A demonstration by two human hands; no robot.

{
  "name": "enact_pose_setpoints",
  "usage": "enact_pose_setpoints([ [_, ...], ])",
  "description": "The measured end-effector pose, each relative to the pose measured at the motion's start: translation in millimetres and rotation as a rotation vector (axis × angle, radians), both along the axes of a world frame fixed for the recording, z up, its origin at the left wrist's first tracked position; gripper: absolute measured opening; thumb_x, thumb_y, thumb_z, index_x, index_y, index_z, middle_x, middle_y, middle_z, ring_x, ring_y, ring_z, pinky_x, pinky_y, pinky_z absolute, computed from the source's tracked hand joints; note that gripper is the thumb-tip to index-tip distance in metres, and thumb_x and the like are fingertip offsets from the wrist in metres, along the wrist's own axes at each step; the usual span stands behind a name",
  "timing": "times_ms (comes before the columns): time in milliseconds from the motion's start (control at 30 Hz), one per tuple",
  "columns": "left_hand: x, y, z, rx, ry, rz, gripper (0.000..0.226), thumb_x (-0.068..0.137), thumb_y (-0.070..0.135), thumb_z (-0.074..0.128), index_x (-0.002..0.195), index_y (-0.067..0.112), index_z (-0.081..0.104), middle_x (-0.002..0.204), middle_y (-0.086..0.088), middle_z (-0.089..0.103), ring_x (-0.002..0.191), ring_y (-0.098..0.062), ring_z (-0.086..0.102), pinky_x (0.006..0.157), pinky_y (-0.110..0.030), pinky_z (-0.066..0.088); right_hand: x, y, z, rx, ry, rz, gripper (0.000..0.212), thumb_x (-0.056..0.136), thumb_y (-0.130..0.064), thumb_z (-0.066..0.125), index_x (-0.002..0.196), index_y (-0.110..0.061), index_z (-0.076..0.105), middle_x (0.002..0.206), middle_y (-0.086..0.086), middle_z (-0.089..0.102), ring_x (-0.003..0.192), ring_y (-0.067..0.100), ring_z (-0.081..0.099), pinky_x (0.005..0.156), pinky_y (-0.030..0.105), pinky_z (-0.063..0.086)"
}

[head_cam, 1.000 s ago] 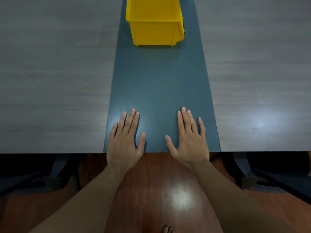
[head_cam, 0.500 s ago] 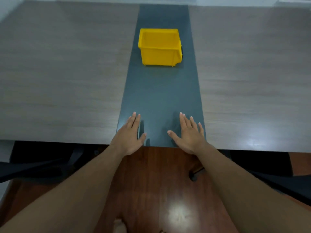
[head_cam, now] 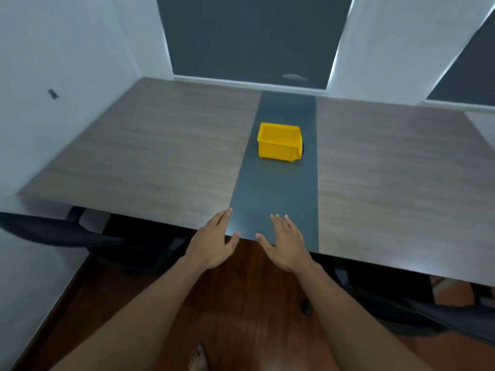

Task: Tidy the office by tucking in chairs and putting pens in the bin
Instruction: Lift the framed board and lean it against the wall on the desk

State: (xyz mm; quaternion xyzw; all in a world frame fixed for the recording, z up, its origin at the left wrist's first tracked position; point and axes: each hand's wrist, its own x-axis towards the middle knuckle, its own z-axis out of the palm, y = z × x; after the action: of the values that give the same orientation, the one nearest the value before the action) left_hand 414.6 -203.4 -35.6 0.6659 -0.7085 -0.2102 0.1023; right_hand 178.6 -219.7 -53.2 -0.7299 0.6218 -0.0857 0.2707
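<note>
A yellow bin (head_cam: pixel 279 141) stands on the dark centre strip of the table (head_cam: pixel 150 162), well beyond my hands. My left hand (head_cam: pixel 214 242) and my right hand (head_cam: pixel 285 241) hover at the table's near edge, fingers spread, palms down, holding nothing. A dark chair (head_cam: pixel 69 234) sits under the table at the left, and another chair (head_cam: pixel 417 311) shows at the right below the table edge. I see no pens; a small dark object peeks out behind the bin's right side.
A white wall runs along the left, close to the table. Dark window panels stand behind the table's far edge. The reddish wooden floor (head_cam: pixel 241 303) lies between me and the table.
My view has pulled back and tilted up, showing the wall and windows. Both hands have lifted off the table and drawn back to its near edge.
</note>
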Motion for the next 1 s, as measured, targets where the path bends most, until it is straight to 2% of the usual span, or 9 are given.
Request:
enact_pose_setpoints([
  [100,19,33,20,-0.034,0.035,0.089,0.076,0.107,0.059,0.042,0.170,0.024,0.021,0.176,0.003,0.028,0.160,-0.018,0.032,0.125,-0.039,0.034,24,19,21,-0.017,-0.021,0.062,0.089,0.103,-0.074,0.036,0.170,-0.019,0.016,0.179,0.000,0.018,0.166,0.021,0.000,0.133,0.047,0.011],
  [267,62,85,39,-0.083,0.077,0.214,0.075,0.107,0.061,0.042,0.170,0.025,0.023,0.174,0.002,0.032,0.158,-0.019,0.035,0.125,-0.042,0.037,69,38,41,-0.048,-0.051,0.175,0.089,0.102,-0.075,0.036,0.170,-0.020,0.019,0.178,0.000,0.021,0.166,0.020,0.001,0.132,0.048,0.013],
  [500,136,151,41,-0.115,0.114,0.407,0.077,0.105,0.066,0.040,0.169,0.029,0.023,0.173,0.006,0.032,0.160,-0.016,0.031,0.127,-0.047,0.037,144,58,58,-0.075,-0.107,0.331,0.083,0.103,-0.071,0.041,0.166,-0.019,0.028,0.173,0.003,0.032,0.165,0.023,0.009,0.131,0.048,0.017],
  [733,206,215,51,-0.174,0.135,0.602,0.073,0.105,0.064,0.043,0.168,0.031,0.027,0.171,0.008,0.036,0.158,-0.013,0.035,0.126,-0.040,0.037,232,82,71,-0.075,-0.142,0.502,0.084,0.103,-0.073,0.039,0.167,-0.020,0.028,0.172,0.002,0.034,0.165,0.024,0.012,0.131,0.049,0.020],
  [1000,292,290,58,-0.218,0.147,0.798,0.072,0.107,0.061,0.044,0.168,0.028,0.029,0.172,0.004,0.036,0.158,-0.015,0.035,0.129,-0.039,0.032,347,124,86,-0.063,-0.141,0.680,0.084,0.103,-0.073,0.041,0.167,-0.021,0.027,0.173,0.001,0.032,0.165,0.021,0.012,0.130,0.052,0.022],
])
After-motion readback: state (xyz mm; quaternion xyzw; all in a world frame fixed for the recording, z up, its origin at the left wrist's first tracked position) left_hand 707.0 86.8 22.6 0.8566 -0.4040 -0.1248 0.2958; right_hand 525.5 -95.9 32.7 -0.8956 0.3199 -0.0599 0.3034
